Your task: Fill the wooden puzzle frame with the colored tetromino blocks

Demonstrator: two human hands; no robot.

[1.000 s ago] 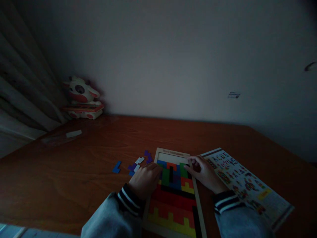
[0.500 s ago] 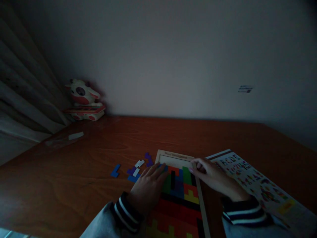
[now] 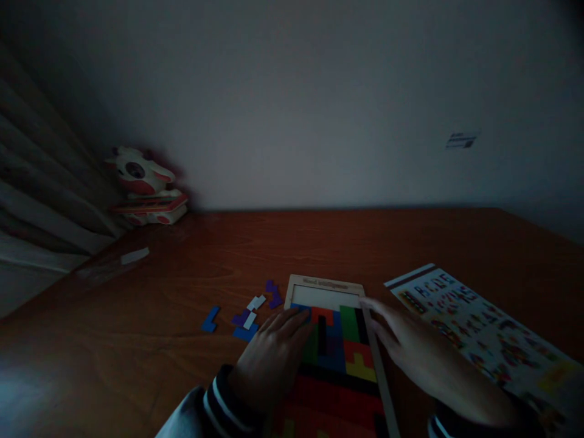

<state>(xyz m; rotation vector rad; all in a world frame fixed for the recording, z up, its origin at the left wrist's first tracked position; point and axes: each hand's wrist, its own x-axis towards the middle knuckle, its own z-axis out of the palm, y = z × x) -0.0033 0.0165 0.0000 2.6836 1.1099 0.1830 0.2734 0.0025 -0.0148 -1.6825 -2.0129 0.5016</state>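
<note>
Wooden tray: the tray (image 3: 337,284) lies flat on the bench (image 3: 182,377), between and under the hands, its far strip bare and pale.
Pieces in tray: a green piece (image 3: 349,323) sits beside a black piece (image 3: 362,326) at the right rim, with a yellow piece (image 3: 360,370) nearer; red ones fill much of the near part.
Right hand: (image 3: 420,347) at the tray's far right rim, fingers straighter than the earlier curl, thumb parted from them – apparently steadying or nudging, not gripping.
Left hand: (image 3: 274,356) palm down over the tray's left side, fingers extended close together; I cannot tell whether they pinch anything underneath.
Loose pieces: left of the tray lie a blue piece (image 3: 210,322), a purple piece (image 3: 275,297) and a white piece (image 3: 250,320), among others.
Picture sheet: (image 3: 483,340) right of the tray, partly behind the right forearm.
Cow toy: (image 3: 146,182) far left – well apart from the hands.
</note>
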